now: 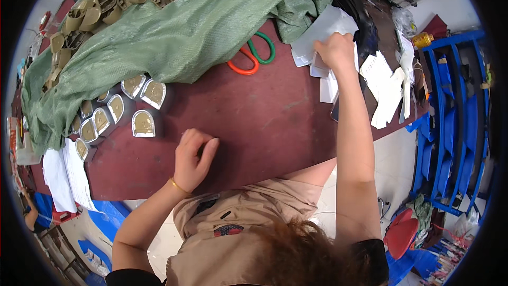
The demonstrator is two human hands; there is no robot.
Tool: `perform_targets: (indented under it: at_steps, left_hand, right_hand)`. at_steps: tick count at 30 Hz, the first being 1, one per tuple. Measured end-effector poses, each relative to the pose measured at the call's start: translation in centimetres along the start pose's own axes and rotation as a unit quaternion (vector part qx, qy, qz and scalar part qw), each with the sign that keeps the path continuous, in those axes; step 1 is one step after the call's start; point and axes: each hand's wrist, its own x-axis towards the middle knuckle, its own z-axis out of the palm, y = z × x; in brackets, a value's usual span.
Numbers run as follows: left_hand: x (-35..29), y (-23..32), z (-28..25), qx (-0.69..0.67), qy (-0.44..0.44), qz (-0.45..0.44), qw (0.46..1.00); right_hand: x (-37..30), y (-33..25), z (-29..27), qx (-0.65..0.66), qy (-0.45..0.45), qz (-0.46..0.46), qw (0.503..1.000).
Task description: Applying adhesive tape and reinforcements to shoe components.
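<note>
My right hand (337,51) is stretched far out to the right, its fingers bent down and closed on a stack of pale thin sheets (312,34); the fingertips are partly hidden. My left hand (194,159) rests near the front edge of the dark red table (254,143). Its fingers are loosely curled, the thumb stands apart from them, and nothing shows in it. Farther left sits a group of arched, silver-rimmed pieces with tan faces (143,123), one apart from the others. Scissors with one orange and one green handle (244,62) lie between the hands, their blades hidden under green woven sacking (174,37).
Olive-brown moulded parts (106,8) are heaped on the sacking at the far left. White paper scraps (389,90) and a black bag (365,26) lie right of my right hand. Written sheets (66,172) hang over the left edge. A blue rack (450,122) stands on the right.
</note>
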Motion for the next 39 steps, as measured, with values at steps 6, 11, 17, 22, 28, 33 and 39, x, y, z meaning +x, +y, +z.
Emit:
perform_targets:
  at_steps: [6, 11, 17, 22, 28, 33, 39]
  left_hand:
    - [7.4, 4.1, 3.1, -0.056, -0.077, 0.205, 0.974]
    - [16.2, 5.7, 9.1, -0.102, -0.031, 0.222, 0.969]
    - [24.6, 3.7, 18.1, -0.043, -0.077, 0.224, 0.971]
    - [25.3, 7.4, 21.1, 0.174, -0.131, 0.23, 0.948]
    - [29.4, 10.2, 19.4, 0.212, -0.27, 0.046, 0.938]
    - [30.4, 9.5, 11.4, 0.14, 0.001, 0.291, 0.946]
    - [33.0, -4.8, -8.3, 0.363, 0.281, 0.046, 0.887]
  right_hand:
    - [0.5, 3.2, -0.1, 0.058, 0.017, 0.049, 0.997]
    - [1.5, 4.9, 2.0, 0.079, 0.049, 0.003, 0.996]
    - [1.0, 4.0, -1.5, 0.341, -0.111, 0.125, 0.925]
    - [-2.7, 16.3, -8.5, 0.64, -0.034, 0.105, 0.76]
    - [-11.4, 17.4, -24.1, 0.66, 0.261, -0.056, 0.702]
    - [-19.4, 17.1, -26.8, 0.654, 0.26, -0.251, 0.664]
    - [-15.5, 12.5, -21.0, 0.647, -0.037, -0.378, 0.661]
